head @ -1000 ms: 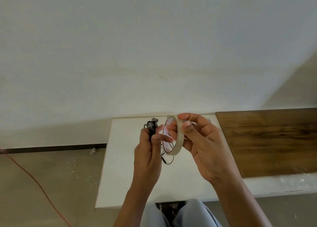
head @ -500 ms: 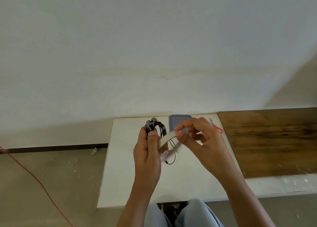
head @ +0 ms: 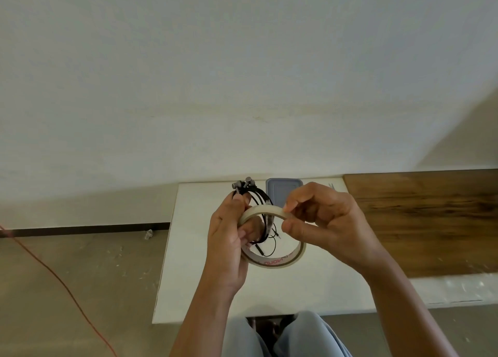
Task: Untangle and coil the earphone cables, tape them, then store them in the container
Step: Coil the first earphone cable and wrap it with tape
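Observation:
My left hand [head: 227, 245] grips a coil of black earphone cable [head: 260, 201], its two metal earbuds sticking up above my fingers. The same hand also steadies the left side of a cream tape roll [head: 272, 261]. My right hand [head: 327, 226] pinches the top edge of the tape roll between thumb and forefinger. The cable's plug end dangles through the middle of the roll. Behind my hands, a blue-grey lidded container [head: 281, 191] lies on the white table [head: 283, 294].
The tip of a pair of scissors [head: 332, 186] shows at the table's far right, mostly hidden by my right hand. A dark wooden surface [head: 431, 219] adjoins the table on the right. A red cord [head: 54, 273] runs across the floor on the left.
The tape roll has turned from edge-on to flatter, its opening now facing me. My right hand shifted its pinch along the roll's top edge. The left hand kept the coil.

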